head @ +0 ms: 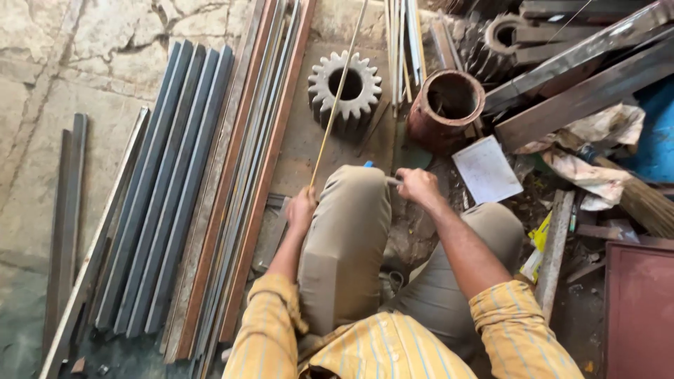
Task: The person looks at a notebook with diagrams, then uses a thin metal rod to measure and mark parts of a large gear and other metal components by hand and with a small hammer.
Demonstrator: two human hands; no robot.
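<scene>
A person in a yellow striped shirt and khaki trousers crouches on a workshop floor, seen from above. The left hand point(301, 209) is closed around the near end of a long thin yellowish metal rod point(338, 93), which runs away from the hand toward the far edge of the scene and crosses over a large pale toothed steel gear wheel point(345, 88) standing on the floor. The right hand point(417, 186) is closed on a small tool with a blue tip point(379, 173), held just beyond the raised left knee; what kind of tool it is cannot be made out.

To the left of the left hand lies a bundle of long grey and rust-brown metal strips and bars point(203, 189), stretching from near to far. Right of the gear wheel stands a short rusty reddish steel pipe section point(446, 109), open at the top. Just near it, to the right of the right hand, a white square card point(486, 169) lies on the dirty ground. Farther right are dark steel beams point(583, 77), crumpled paper point(597, 151) and a dark red metal sheet point(640, 309).
</scene>
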